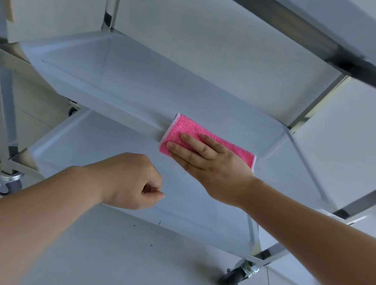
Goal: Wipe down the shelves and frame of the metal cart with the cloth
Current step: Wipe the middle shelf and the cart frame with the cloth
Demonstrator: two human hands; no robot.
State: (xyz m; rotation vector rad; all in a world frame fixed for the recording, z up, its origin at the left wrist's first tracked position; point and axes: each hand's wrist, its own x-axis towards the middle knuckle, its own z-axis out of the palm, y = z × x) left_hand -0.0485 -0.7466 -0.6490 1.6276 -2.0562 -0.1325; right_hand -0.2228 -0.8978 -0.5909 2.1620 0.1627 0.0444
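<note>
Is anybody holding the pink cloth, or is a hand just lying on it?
No grip: the right hand presses flat on the pink cloth, over its near half, against the middle shelf edge. The left hand is curled and holds nothing.

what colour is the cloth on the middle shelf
Pink knitted cloth with a pale edge, seen in the head view.
</note>
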